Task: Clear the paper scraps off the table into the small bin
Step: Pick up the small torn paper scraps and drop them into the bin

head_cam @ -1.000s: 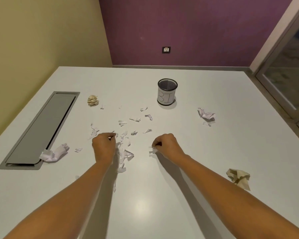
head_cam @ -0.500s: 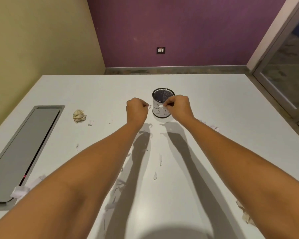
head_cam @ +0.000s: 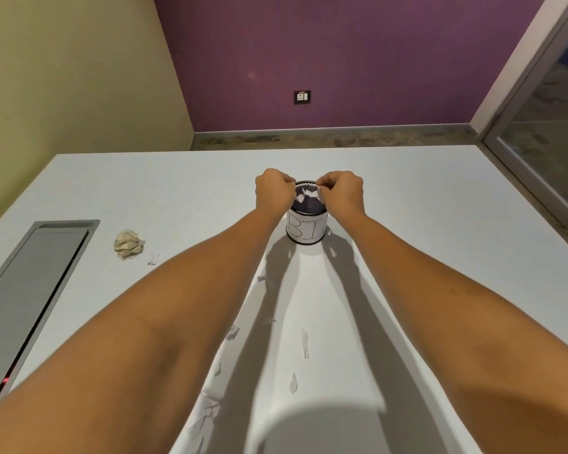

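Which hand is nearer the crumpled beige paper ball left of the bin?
Left. The left hand is at the bin's left rim, on the crumpled beige paper ball's side but well clear of it. The right hand is at the right rim, farther away.

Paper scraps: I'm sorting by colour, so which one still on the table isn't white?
The crumpled ball at the left, beside the grey floor-box lid. It is beige and wadded up; the other scraps are small flat white bits.
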`<state>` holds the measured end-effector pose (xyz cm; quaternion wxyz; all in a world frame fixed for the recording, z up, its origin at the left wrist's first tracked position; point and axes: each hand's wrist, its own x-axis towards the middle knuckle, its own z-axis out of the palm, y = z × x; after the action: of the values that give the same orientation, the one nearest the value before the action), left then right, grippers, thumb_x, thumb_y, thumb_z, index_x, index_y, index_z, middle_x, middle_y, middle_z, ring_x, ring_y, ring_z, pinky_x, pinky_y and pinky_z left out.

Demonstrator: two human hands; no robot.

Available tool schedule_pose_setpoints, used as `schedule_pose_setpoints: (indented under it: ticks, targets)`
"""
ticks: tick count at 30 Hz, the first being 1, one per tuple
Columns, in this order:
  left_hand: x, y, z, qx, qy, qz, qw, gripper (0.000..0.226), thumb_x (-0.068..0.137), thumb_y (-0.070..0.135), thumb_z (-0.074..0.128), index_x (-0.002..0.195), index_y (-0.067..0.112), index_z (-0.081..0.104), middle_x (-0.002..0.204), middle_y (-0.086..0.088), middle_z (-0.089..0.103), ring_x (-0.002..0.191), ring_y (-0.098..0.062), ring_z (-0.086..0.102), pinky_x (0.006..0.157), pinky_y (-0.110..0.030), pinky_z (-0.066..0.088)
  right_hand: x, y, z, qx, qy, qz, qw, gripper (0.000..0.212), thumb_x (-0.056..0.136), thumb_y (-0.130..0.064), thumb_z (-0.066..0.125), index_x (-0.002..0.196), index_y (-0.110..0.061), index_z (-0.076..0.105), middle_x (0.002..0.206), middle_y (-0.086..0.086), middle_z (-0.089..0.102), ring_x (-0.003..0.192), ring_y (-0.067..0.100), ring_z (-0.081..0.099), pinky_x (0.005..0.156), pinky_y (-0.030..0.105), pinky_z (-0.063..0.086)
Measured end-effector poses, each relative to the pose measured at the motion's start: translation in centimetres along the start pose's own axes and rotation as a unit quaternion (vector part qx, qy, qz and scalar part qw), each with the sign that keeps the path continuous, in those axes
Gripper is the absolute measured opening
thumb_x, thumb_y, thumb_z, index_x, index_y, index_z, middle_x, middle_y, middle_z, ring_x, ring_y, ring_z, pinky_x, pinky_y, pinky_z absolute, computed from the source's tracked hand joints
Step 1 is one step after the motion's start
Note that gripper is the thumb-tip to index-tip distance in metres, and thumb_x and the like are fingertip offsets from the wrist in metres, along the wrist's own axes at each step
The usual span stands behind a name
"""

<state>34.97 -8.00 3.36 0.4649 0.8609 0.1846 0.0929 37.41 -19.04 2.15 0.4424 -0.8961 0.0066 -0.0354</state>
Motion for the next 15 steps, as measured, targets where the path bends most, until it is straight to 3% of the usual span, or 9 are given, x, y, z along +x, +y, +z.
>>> schedule_pose_setpoints:
  ticks: [3, 8, 11, 15]
  targets:
    - [0.1, -1.1, -0.5, -0.028, 0.018, 0.010, 0.999, 0.027, 0.088, 0.000, 0.047, 0.105, -0.004, 0.066, 0.113, -0.020, 0.067, 0.107, -0.034, 0.061, 0.096, -0.042, 0.049, 0.0, 0.1, 0.3, 0.010, 0.012, -0.005, 1.000, 0.020, 0.088, 0.000, 0.054, 0.098, -0.003, 0.071, 0.105, 0.014, 0.069, 0.096, 0.027, 0.064, 0.078, 0.023, 0.046]
    - [-0.4, -4.5, -2.5, -0.024, 0.051, 0.004, 0.998, 0.030, 0.089, 0.002, 0.044, 0.109, -0.002, 0.065, 0.114, -0.021, 0.067, 0.111, -0.035, 0.059, 0.101, -0.041, 0.046, -1.6, 0.2, 0.9, 0.036, 0.013, -0.017, 0.999, 0.020, 0.088, -0.002, 0.054, 0.098, -0.005, 0.071, 0.105, 0.013, 0.070, 0.098, 0.025, 0.063, 0.087, 0.024, 0.046]
    - [-1.4, -7.3, -4.1, 0.008, 0.076, -0.023, 0.997, 0.031, 0.089, 0.004, 0.044, 0.110, 0.002, 0.066, 0.116, -0.018, 0.066, 0.111, -0.029, 0.060, 0.102, -0.030, 0.042, -3.5, -0.1, 1.2, 0.049, 0.000, -0.048, 0.998, 0.022, 0.086, 0.000, 0.053, 0.098, -0.005, 0.071, 0.105, 0.012, 0.071, 0.100, 0.025, 0.063, 0.096, 0.030, 0.048]
    - [-4.4, -11.5, -6.1, 0.051, 0.089, -0.022, 0.994, 0.029, 0.089, 0.003, 0.044, 0.110, 0.001, 0.065, 0.111, -0.019, 0.068, 0.101, -0.031, 0.065, 0.075, -0.006, 0.041, -6.1, 0.0, 2.2, 0.051, -0.030, -0.071, 0.996, 0.024, 0.085, -0.001, 0.052, 0.099, -0.007, 0.070, 0.106, 0.010, 0.070, 0.099, 0.024, 0.063, 0.094, 0.036, 0.049]
